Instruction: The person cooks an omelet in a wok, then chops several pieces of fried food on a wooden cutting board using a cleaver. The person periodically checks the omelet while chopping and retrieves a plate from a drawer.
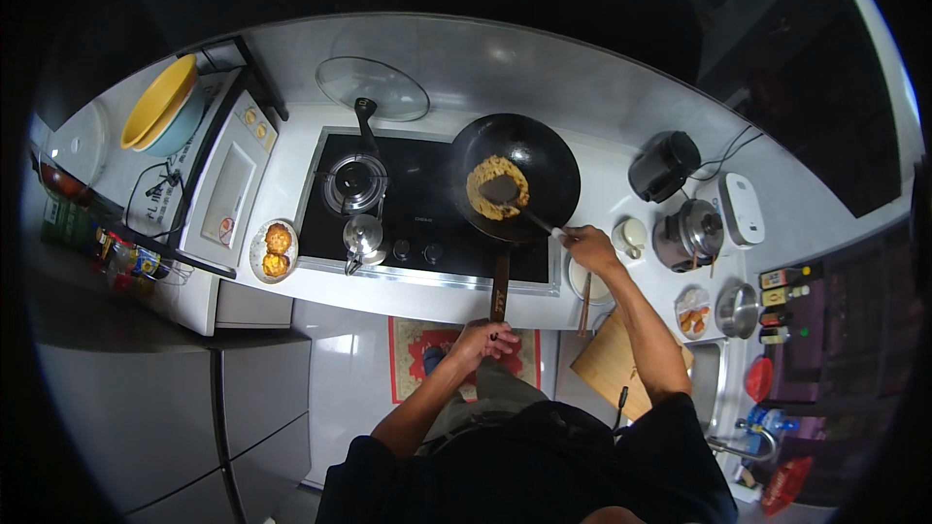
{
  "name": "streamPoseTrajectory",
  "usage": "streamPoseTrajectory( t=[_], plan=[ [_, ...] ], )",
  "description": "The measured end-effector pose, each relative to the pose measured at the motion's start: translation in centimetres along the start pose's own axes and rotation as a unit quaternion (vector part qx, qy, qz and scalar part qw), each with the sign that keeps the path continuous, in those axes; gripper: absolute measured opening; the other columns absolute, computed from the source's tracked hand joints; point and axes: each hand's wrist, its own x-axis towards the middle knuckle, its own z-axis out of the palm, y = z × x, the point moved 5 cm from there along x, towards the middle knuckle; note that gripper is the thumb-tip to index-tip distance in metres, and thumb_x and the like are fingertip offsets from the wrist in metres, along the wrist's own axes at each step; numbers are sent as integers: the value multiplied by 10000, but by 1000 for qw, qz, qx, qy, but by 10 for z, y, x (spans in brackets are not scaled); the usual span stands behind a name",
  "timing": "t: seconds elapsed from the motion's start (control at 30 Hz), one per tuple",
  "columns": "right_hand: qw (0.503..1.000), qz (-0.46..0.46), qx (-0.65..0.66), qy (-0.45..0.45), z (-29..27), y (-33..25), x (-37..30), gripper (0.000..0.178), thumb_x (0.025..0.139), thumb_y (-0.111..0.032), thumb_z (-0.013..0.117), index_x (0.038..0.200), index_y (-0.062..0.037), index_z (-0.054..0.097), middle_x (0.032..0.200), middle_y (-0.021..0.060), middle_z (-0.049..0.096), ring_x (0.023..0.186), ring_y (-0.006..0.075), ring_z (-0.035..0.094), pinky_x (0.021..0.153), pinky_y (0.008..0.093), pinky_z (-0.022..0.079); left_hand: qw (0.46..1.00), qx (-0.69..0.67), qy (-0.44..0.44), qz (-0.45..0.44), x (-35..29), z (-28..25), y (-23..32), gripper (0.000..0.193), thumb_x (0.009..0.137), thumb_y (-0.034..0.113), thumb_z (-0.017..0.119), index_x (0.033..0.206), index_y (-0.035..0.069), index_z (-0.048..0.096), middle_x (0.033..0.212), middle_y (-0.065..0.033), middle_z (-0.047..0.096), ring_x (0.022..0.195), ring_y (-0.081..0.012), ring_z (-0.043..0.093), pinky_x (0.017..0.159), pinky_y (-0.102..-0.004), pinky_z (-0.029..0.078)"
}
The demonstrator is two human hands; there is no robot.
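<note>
A dark wok [551,160] sits on the right side of the black gas hob [417,170]. Its long handle points toward me, and my left hand [479,342] is closed at the handle's end. In my right hand [589,248] is a spatula [541,223], its dark blade lying on yellow-brown food [485,175] in the wok. The food forms a rough round patch on the left of the pan; I cannot tell its kind.
A glass lid [388,87] leans at the back wall. A metal kettle [363,235] stands by the left burner, with a plate of two browned pieces [277,250] further left. At right are a pot [684,233], chopsticks [584,306], a cutting board [612,359] and the sink [707,378].
</note>
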Motion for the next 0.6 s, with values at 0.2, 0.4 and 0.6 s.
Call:
streamPoseTrajectory(
  t=[0.2, 0.4, 0.6],
  plan=[
    [988, -12, -136, 67, -5, -21, 9, 355, 923, -314, 546, 1224, -188, 685, 1031, 195, 712, 994, 397, 674, 879, 478, 534, 1000, -11, -2, -1, -2, -4, 0, 317, 957, 244, 590, 1144, -11, 609, 1057, -174, 717, 816, -211, 694, 675, -286, 511],
    [986, -19, -161, 34, -39, -6, -14, 317, 887, -292, 572, 1114, -131, 723, 1022, 215, 708, 976, 400, 680, 871, 476, 539, 1000, -9, -4, 4, -3, -2, 2, 320, 962, 249, 583, 1145, -13, 603, 1059, -177, 716, 816, -209, 694, 678, -285, 506],
    [979, 109, 43, -167, -53, -19, -17, 326, 913, -356, 629, 1157, -167, 734, 665, 77, 633, 407, 175, 500, 399, 321, 408, 1000, -5, -2, 5, -5, -5, 3, 326, 964, 262, 585, 1144, -8, 617, 1065, -179, 715, 809, -207, 694, 664, -286, 509]
  ],
)
